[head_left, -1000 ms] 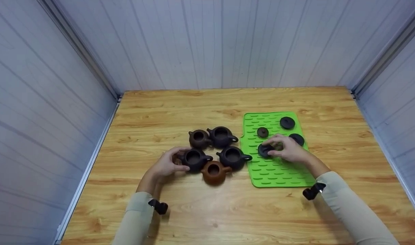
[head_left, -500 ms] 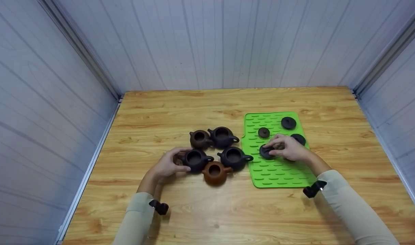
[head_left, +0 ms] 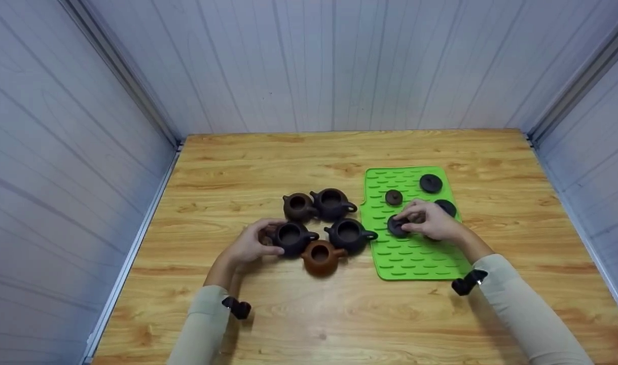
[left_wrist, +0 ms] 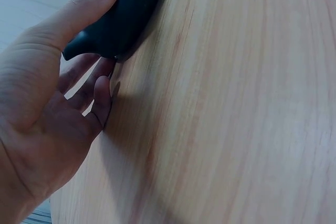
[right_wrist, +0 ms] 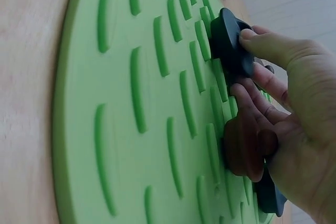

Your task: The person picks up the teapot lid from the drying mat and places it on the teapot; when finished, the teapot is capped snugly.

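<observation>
On the left of a cluster of small teapots, my left hand [head_left: 253, 242] holds a black teapot [head_left: 290, 236] round its spout side. In the left wrist view the thumb lies on the dark teapot body [left_wrist: 131, 9], with the other fingers partly behind it. My right hand [head_left: 430, 221] is over the green mat [head_left: 405, 266] and pinches a black teapot lid [head_left: 396, 227] between thumb and fingers. The right wrist view shows that lid [right_wrist: 228, 40] tilted at the mat. Beneath the palm lies a reddish-brown lid [right_wrist: 242, 148], mostly hidden in the head view.
Beside the held pot stand a brown teapot [head_left: 298, 207], two more black teapots [head_left: 331, 204] and an orange-brown teapot [head_left: 321, 258], all lidless. A small brown lid [head_left: 394, 197] and two black lids [head_left: 431, 183] lie on the mat. Pale panel walls [head_left: 309, 66] enclose the table.
My right thumb and fingers have closed in on the black lid from a wider spread. The left hand stays on its teapot. The whole view has shifted very slightly.
</observation>
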Motion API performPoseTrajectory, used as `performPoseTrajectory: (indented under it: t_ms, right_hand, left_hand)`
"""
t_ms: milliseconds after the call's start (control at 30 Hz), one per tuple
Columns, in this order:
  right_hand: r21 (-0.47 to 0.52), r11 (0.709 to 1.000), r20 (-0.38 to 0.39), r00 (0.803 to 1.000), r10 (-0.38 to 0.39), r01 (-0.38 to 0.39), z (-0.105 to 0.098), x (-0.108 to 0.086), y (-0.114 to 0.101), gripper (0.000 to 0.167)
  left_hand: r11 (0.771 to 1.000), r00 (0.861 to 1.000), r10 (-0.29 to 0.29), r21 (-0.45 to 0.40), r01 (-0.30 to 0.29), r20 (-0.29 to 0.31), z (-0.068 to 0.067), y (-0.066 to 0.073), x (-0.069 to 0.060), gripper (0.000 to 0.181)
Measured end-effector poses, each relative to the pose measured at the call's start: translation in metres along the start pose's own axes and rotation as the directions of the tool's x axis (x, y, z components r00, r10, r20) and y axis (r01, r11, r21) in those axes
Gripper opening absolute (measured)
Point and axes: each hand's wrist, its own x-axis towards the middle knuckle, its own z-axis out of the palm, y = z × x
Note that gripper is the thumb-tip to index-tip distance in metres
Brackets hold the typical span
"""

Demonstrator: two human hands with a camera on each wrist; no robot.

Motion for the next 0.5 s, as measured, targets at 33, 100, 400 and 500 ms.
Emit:
performPoseTrajectory:
  t_ms: [33, 100, 400, 500]
  right_hand:
    - [0.008, 1.0, -0.001, 1.0, 0.006, -0.006, 0.0, 0.0, -0.001, 0.026]
    - [0.027, 1.0, -0.002, 1.0, 0.015, -0.015, 0.0, 0.0, -0.002, 0.026]
    - [0.034, 0.999, -0.036, 0.999, 0.014, -0.013, -0.002, 0.003, -0.009, 0.025]
    - [0.033, 0.999, -0.051, 0.998, 0.026, -0.024, -0.001, 0.005, -0.013, 0.025]
  left_hand:
    - [1.0, 1.0, -0.002, 0.003, 0.002, 0.0, 0.0, 0.0, 0.0, 0.073]
    - [1.0, 1.0, -0.005, 0.007, 0.005, 0.0, -0.001, -0.001, 0.0, 0.072]
    - [1.0, 1.0, -0.021, 0.003, 0.021, 0.001, -0.002, 0.0, 0.002, 0.072]
    - [1.0, 1.0, -0.025, -0.002, 0.025, 0.004, -0.002, 0.001, 0.002, 0.072]
